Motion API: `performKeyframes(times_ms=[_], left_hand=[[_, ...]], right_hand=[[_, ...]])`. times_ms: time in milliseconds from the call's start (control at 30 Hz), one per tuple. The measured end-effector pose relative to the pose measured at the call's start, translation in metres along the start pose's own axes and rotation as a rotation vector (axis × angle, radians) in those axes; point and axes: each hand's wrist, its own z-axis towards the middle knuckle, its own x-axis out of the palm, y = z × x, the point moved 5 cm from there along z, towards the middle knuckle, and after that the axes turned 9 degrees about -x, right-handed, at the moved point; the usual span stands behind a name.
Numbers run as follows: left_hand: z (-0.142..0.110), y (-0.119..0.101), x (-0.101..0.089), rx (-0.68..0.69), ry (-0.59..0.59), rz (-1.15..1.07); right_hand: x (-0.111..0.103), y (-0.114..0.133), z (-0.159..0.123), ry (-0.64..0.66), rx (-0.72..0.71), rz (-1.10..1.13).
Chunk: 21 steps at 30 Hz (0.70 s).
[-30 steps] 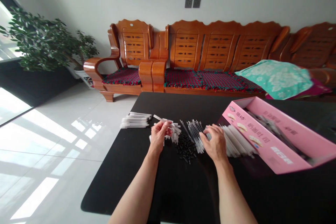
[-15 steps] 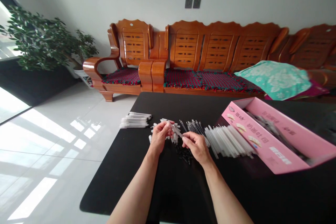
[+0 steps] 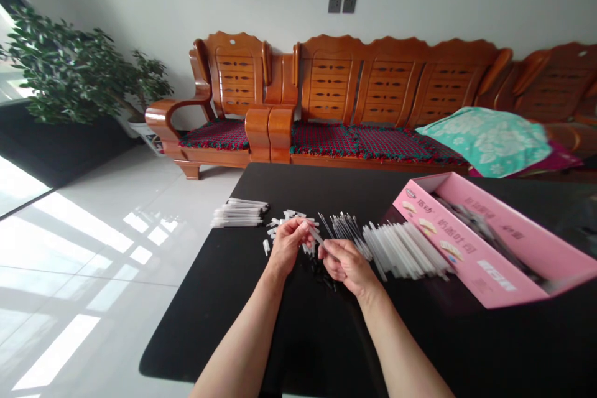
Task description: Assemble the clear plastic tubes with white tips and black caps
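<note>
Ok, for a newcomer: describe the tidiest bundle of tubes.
On the black table, look left of the left hand, away from the pink box. There lies a bundle of white tubes, side by side, unlike the jumbled pieces beside it.

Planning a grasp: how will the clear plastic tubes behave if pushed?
The clear plastic tubes look light and fairly stiff, lying straight without drooping. Round and loosely heaped, they would probably roll and scatter on the glossy black table.
</note>
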Motion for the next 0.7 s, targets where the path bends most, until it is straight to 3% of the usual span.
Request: performKeyframes(times_ms=[200,267,333,500,567,633,700], left_hand=[[0.002,0.004,-0.008,0.004,-0.128,-0.028],[0.003,0.004,-0.009,-0.003,-0.143,-0.035],[0.003,0.003,-0.009,-0.014,-0.129,-0.04],[0.002,-0.001,-0.004,-0.037,-0.036,-0.034],[0.001,-0.001,-0.002,-0.033,-0.033,-0.027],[0.002,0.001,-0.002,-0.023,-0.063,-0.026],[0.003,0.003,-0.005,-0.011,-0.113,-0.026]], right_hand=[[0.006,0.027,0.001,-0.104,-0.389,-0.718],[0.009,0.029,-0.001,-0.135,-0.446,-0.859],[0.009,0.027,-0.001,-0.14,-0.427,-0.83],[0.003,0.004,0.003,-0.042,-0.131,-0.267],[0.002,0.0,0.003,-0.005,-0.045,-0.143],[0.0,0.004,0.003,-0.024,-0.09,-0.219],[0.001,0.016,0.002,-0.082,-0.244,-0.463]])
